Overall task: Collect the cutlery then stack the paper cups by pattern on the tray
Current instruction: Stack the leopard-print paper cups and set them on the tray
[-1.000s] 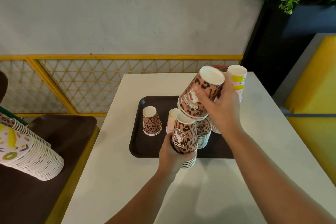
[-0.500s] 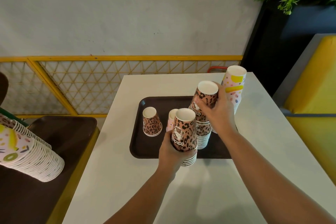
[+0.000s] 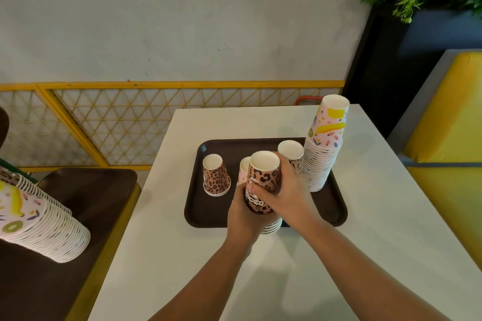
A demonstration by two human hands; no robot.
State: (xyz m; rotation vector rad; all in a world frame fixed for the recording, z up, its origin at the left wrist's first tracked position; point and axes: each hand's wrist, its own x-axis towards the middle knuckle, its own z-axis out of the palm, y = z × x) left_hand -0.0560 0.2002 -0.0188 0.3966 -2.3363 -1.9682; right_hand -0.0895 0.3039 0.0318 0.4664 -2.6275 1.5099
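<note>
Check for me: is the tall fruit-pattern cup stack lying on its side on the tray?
No. The tall fruit-pattern cup stack stands upright, upside down, at the tray's far right corner.

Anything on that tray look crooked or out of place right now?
One pink cup stands alone among the leopard cups, mostly hidden behind the leopard stack that both hands hold, away from the tall pink stack at the tray's right. Nothing spilled.
</note>
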